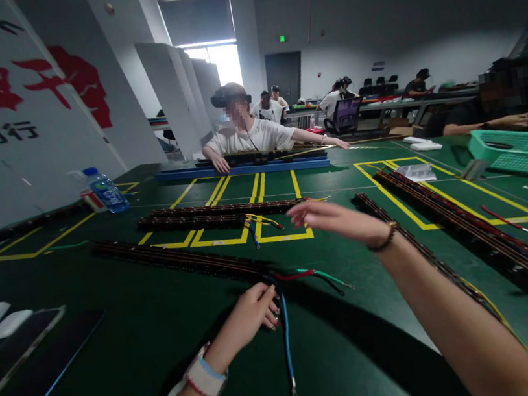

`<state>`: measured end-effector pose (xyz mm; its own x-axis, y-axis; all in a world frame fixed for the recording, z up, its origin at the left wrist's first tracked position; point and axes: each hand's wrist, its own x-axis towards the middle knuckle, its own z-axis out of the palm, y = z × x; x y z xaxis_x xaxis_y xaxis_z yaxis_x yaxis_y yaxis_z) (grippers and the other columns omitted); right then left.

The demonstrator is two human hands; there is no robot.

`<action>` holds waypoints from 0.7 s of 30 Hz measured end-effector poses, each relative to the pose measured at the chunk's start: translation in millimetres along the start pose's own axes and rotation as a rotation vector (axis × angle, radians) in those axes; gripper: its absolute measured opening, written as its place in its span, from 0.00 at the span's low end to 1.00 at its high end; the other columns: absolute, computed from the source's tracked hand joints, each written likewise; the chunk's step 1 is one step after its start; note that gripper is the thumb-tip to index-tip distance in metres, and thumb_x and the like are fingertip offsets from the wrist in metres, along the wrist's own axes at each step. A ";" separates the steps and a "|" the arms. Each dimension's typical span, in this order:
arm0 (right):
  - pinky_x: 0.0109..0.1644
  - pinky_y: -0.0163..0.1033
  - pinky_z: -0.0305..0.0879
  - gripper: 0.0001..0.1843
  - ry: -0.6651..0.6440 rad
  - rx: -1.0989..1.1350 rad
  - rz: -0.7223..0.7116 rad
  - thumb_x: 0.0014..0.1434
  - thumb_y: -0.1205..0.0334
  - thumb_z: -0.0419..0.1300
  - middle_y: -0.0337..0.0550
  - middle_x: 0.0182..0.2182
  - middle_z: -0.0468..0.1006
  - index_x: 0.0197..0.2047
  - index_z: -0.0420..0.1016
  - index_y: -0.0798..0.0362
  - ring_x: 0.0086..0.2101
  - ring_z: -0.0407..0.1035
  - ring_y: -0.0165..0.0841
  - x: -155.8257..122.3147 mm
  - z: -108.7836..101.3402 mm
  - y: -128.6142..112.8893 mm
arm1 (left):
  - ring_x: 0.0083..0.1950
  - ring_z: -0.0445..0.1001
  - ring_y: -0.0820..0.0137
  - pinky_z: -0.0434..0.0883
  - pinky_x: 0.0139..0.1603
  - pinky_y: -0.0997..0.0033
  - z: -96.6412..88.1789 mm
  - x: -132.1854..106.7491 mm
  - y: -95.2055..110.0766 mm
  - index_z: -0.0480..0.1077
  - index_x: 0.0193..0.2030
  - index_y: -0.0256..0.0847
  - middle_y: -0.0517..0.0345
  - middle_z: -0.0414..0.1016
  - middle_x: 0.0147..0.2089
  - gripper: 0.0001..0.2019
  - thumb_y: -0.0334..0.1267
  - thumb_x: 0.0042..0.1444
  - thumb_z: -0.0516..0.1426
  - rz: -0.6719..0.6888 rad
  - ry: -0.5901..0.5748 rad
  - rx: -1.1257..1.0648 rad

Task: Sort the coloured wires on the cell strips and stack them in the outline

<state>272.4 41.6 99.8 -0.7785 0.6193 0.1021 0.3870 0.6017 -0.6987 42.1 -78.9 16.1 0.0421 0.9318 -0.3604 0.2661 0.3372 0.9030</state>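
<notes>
My left hand [255, 309] has its fingers curled at the near end of a long dark wire harness [178, 254]. Thumb and fingertips pinch at the blue cable [288, 345], whose lower end hangs toward me with a metal lug. Red, green and black leads [314, 273] branch off to the right of that same end. Above the table my right hand [328, 218] is stretched out to the left with extended fingers and nothing in it. Behind it lies a second dark harness [198, 219] with blue, yellow and red lead ends.
More long harnesses [476, 240] lie at the right. A green basket [523, 152] stands at the right edge, a blue-labelled bottle [106, 191] at the left. Dark flat devices [46, 366] rest at the near left. Across the table a co-worker [253, 124] reaches over a blue tray [240, 170].
</notes>
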 end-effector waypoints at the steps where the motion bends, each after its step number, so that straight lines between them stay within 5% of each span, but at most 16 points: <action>1: 0.58 0.45 0.57 0.32 -0.074 -0.036 0.016 0.63 0.44 0.49 0.54 0.57 0.64 0.62 0.59 0.58 0.54 0.61 0.39 3.9 8.7 0.6 | 0.25 0.73 0.70 0.69 0.26 0.72 0.3 1.4 0.3 0.63 0.39 0.35 0.54 0.71 0.29 0.16 0.48 0.56 0.52 -0.031 -0.009 -0.001; 4: 0.58 0.43 0.57 0.37 -0.397 -0.101 0.039 0.60 0.41 0.50 0.59 0.56 0.65 0.61 0.61 0.63 0.54 0.61 0.41 14.8 38.6 9.9 | 0.27 0.75 0.68 0.71 0.31 0.70 0.4 1.1 3.8 0.61 0.42 0.34 0.55 0.71 0.31 0.18 0.49 0.56 0.54 -0.094 -0.048 -0.050; 6: 0.57 0.41 0.58 0.38 -0.492 -0.102 -0.007 0.59 0.41 0.52 0.57 0.55 0.66 0.61 0.61 0.63 0.53 0.62 0.41 17.9 53.6 19.4 | 0.29 0.75 0.68 0.71 0.34 0.68 -0.9 -1.2 6.5 0.60 0.43 0.35 0.54 0.70 0.33 0.19 0.50 0.55 0.54 -0.124 -0.081 -0.111; 11: 0.49 0.40 0.61 0.50 -0.386 -0.266 0.118 0.43 0.38 0.64 0.60 0.52 0.68 0.61 0.60 0.63 0.48 0.65 0.45 12.7 67.0 42.0 | 0.32 0.76 0.67 0.70 0.39 0.65 -4.0 0.4 10.2 0.59 0.44 0.34 0.50 0.70 0.39 0.18 0.46 0.55 0.56 -0.165 -0.209 -0.298; 16: 0.28 0.31 0.54 0.32 -0.488 -0.023 0.074 0.47 0.40 0.63 0.39 0.30 0.72 0.43 0.72 0.59 0.27 0.62 0.27 15.3 74.5 58.2 | 0.33 0.74 0.70 0.64 0.28 0.75 3.8 11.3 8.7 0.61 0.43 0.35 0.46 0.70 0.45 0.13 0.41 0.56 0.56 -0.144 -0.258 -0.445; 21: 0.26 0.30 0.47 0.22 -0.446 -0.069 0.021 0.50 0.46 0.64 0.33 0.23 0.65 0.34 0.72 0.59 0.23 0.55 0.23 23.8 84.1 56.3 | 0.26 0.64 0.79 0.54 0.24 0.79 17.1 16.4 0.7 0.64 0.38 0.34 0.59 0.66 0.29 0.13 0.45 0.55 0.57 -0.094 -0.052 -0.413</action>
<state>234.1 47.8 3.3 -0.9012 0.3628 -0.2371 0.4251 0.6330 -0.6470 59.4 -65.7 6.9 0.0879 0.8899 -0.4477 -0.1366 0.4559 0.8795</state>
